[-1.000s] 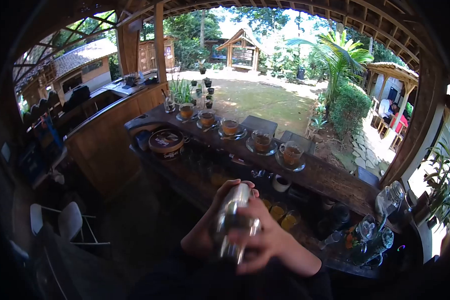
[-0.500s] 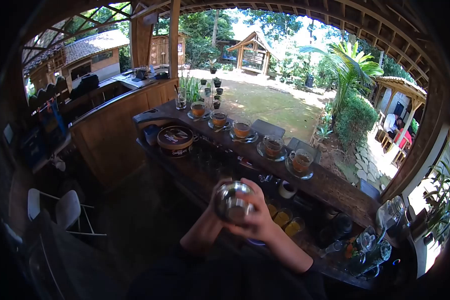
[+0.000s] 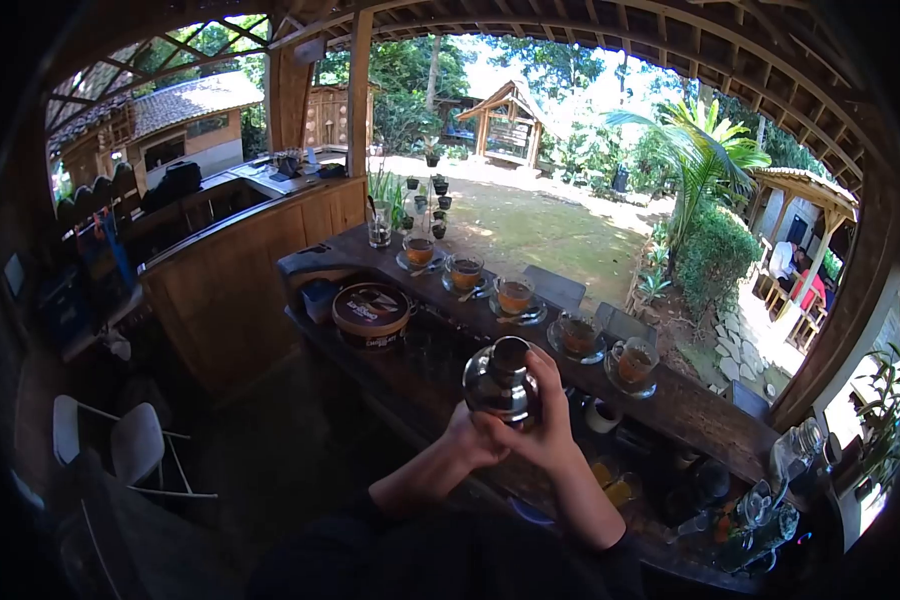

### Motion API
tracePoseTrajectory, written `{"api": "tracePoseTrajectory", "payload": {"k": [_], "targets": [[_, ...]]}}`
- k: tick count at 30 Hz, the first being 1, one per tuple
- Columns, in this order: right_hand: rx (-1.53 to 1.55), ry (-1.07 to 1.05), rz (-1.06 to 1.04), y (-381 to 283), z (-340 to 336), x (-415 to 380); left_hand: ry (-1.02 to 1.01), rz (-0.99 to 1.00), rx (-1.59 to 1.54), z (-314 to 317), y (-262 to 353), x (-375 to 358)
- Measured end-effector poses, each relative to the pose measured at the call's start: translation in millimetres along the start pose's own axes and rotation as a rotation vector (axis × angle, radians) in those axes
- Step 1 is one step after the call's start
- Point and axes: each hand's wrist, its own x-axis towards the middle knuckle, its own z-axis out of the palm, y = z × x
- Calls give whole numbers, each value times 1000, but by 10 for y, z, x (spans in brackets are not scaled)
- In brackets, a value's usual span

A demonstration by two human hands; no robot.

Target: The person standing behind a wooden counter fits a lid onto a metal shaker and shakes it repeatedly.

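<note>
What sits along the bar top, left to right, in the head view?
Round brown tin → tall clear glass → five glass cups of amber drink on saucers: first cup, second cup, third cup, fourth cup, fifth cup.

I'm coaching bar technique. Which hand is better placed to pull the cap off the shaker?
Probably the right hand: its fingers wrap the upper part of the shaker near the cap, while the left hand supports it from below.
</note>
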Motion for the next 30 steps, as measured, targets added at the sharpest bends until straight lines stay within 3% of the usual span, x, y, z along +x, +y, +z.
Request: {"api": "tracePoseTrajectory", "payload": {"k": [2, 4, 5, 6, 8, 9, 10, 12, 14, 15, 16, 17, 18, 19, 20, 22, 23, 24, 25, 26, 27, 28, 29, 30], "targets": [[31, -43, -263, -198, 10, 106, -145, 86, 62, 35, 78, 80], [-44, -264, -682, -570, -4, 212, 28, -133, 218, 448, 404, 48], [-64, -251, -913, -665, 78, 185, -128, -103, 299, 610, 440, 41], [-45, -397, -508, -805, 9, -52, -285, -79, 379, 709, 440, 35], [-79, -229, -920, -643, 120, 164, -274, -138, 294, 580, 460, 81], [-121, -219, -898, -445, 95, 218, -20, -117, 202, 500, 398, 40], [-172, -343, -537, -333, -42, 147, 232, -101, 116, 401, 295, -16], [-77, -144, -224, 97, -129, 4, -83, 37, 256, -63, 90, 108], [-181, -25, -191, -31, -429, -79, 75, -114, 288, 75, -27, 210], [-234, -7, -377, -149, -584, -72, 61, -106, 380, 239, -144, 295], [-281, 3, -560, -350, -737, -71, -48, -202, 268, 490, -231, 394], [26, -54, -102, -804, -952, -161, -71, -275, 285, 646, -314, 516], [-66, 99, -404, -861, -975, -328, -97, -347, 304, 793, -428, 641], [-227, -8, -400, -974, -1287, -541, -130, -312, 468, 974, -608, 743], [40, 43, -374, -1279, -1328, -605, -309, -386, 531, 1098, -766, 851], [-30, 222, -248, -929, -1829, -1163, -272, -514, 542, 1119, -1136, 1024], [57, 297, -195, -1097, -1833, -1058, -201, -611, 444, 1096, -1332, 1090], [146, 371, -139, -1254, -1860, -901, -68, -484, 604, 628, -1611, 1254], [-596, 264, -82, -1211, -2113, -993, 7, -667, 518, 474, -1722, 1306], [-842, 321, -225, -1013, -2371, -1213, 83, -848, 426, 393, -1860, 1300], [-795, 418, -203, -1118, -2412, -1360, 214, -798, 517, 441, -2065, 1209], [-750, 514, -196, -1196, -2457, -1449, 194, -815, 510, 592, -2226, 1203], [-783, 473, -450, -1422, -2441, -1401, 60, -860, 442, 781, -2366, 1193], [-640, 287, -361, -1781, -2490, -1462, -51, -908, 357, 951, -2510, 1112]]}}
